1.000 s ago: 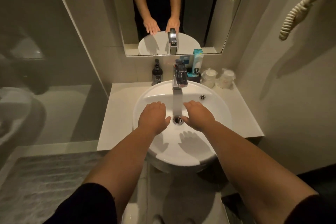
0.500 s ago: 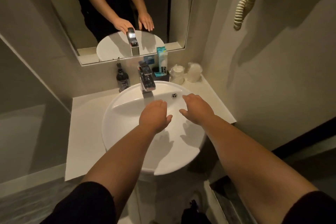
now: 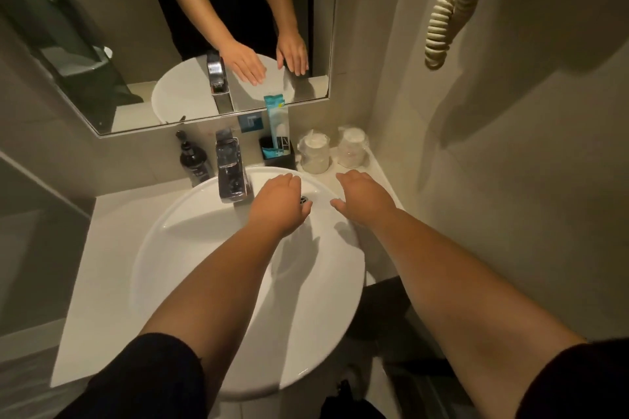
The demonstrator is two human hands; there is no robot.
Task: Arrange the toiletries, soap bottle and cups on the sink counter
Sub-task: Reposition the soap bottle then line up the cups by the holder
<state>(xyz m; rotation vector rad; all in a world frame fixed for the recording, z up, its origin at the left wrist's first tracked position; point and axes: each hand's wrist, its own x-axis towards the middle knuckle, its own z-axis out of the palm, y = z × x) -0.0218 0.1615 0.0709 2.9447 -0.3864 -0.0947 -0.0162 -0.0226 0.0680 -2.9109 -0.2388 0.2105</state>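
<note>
A dark soap bottle stands on the white counter left of the chrome faucet. Behind the basin a black holder keeps a teal toiletry packet. Two plastic-wrapped cups stand at the back right corner. My left hand hovers palm down over the round white basin, fingers relaxed, holding nothing. My right hand hovers over the basin's right rim, just short of the cups, also empty.
A mirror above the counter reflects both hands. A coiled cream cord hangs on the right wall, which stands close beside the counter's right edge.
Both hands have moved forward and to the right, from the drain area toward the back right of the basin. The view has swung so the sink sits lower left.
</note>
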